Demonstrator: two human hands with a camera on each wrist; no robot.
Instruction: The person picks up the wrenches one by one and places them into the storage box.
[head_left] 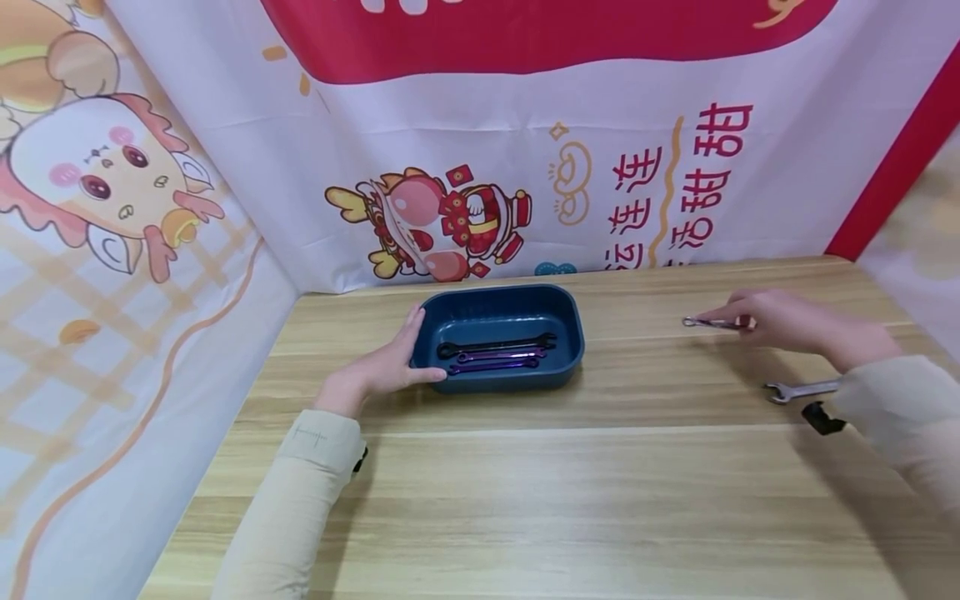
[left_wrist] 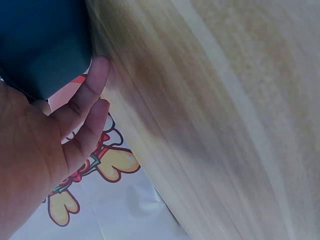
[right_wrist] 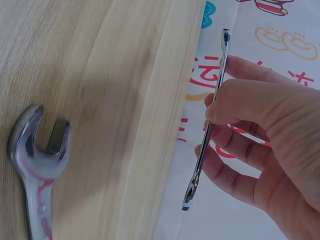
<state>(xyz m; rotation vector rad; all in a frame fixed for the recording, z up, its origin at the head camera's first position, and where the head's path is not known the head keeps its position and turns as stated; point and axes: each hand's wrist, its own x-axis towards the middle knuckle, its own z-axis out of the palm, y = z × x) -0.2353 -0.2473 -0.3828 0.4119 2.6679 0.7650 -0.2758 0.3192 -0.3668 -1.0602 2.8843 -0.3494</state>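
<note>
"Our left hand rests, spread wide, at the left end of the blue tray in the head view."

"And our right hand, well apart, pinches a small wrench right of the tray, its long axis roughly matching the tray's."

"Left wrist view?"

"Nearly straight fingers beside the tray's wall."

"Right wrist?"

"We hold the small wrench between thumb and fingers; a larger wrench lies nearby on the worktop."

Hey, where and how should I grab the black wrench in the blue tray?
Probably mid-shaft, from above, pinching across its width: the black wrench is long and slim, lies inside the walls of the blue tray, and has a purple wrench close alongside.
</note>
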